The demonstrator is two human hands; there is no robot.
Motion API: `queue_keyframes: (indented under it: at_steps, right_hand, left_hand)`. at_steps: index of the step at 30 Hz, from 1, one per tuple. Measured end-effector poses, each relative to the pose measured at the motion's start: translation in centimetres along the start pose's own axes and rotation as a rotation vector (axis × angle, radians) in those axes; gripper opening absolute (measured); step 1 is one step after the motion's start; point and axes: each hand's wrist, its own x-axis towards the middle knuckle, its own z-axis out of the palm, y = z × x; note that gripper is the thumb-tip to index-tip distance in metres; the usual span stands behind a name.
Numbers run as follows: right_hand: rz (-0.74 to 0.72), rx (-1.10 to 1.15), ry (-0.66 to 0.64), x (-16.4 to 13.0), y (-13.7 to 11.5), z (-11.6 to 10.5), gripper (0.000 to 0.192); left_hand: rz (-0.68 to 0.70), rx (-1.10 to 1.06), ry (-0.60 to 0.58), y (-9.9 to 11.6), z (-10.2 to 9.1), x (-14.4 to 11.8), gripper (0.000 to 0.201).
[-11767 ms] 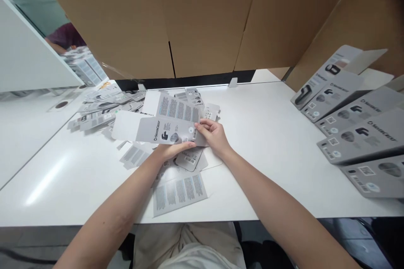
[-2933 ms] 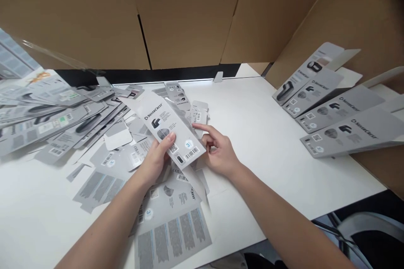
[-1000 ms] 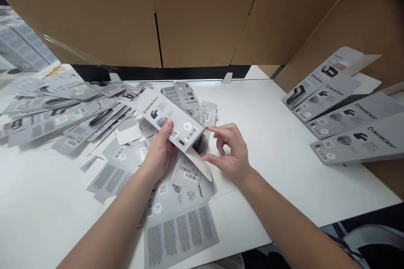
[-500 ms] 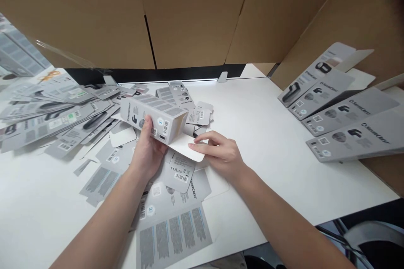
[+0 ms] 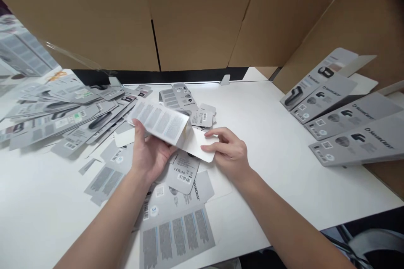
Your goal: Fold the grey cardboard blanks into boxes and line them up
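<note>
Above the middle of the white table, a grey printed carton [image 5: 159, 122] lies tilted in my left hand [image 5: 151, 155]. The thumb presses on its near side while the other fingers go underneath. A white end flap [image 5: 198, 145] sticks out from its right end, pinched between the thumb and fingers of my right hand [image 5: 227, 151]. The carton's text panel faces up toward me. Beneath the hands lie flat carton blanks [image 5: 176, 235], printed grey with barcodes and text blocks.
A fanned pile of flat cartons [image 5: 63, 109] covers the table's left side. Several opened-up cartons [image 5: 353, 134] stand at the right against a brown cardboard wall [image 5: 362, 17]. Cardboard panels [image 5: 195, 17] close off the back. A chair [image 5: 375, 243] shows at lower right.
The carton has been rolled in my left hand, so a text panel now faces up instead of the logo side. My right hand still grips the flap, a little further right.
</note>
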Motion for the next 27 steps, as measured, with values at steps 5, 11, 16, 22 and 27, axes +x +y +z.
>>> queue_keyframes:
  at_steps: [5,11,16,22,27]
  right_hand:
    - [0.043,0.011,-0.045,-0.1,0.0,-0.1,0.04]
    - [0.105,-0.027,0.012,-0.1,-0.1,0.4,0.037]
    - [0.358,-0.042,0.048,0.6,0.0,0.3,0.039]
    - [0.366,0.03,-0.086,0.8,-0.2,-0.1,0.036]
    - [0.398,-0.017,-0.067,0.9,-0.4,0.5,0.037]
  left_hand:
    - [-0.065,0.074,0.091,0.0,-0.9,-0.1,0.066]
    - [-0.058,0.12,0.086,-0.1,-1.1,-0.2,0.049]
    - [0.069,0.054,0.144,0.0,-1.0,0.2,0.045]
    - [0.151,0.025,0.152,0.2,-0.7,0.4,0.044]
    - [0.129,0.094,0.119,0.0,-0.7,0.1,0.05]
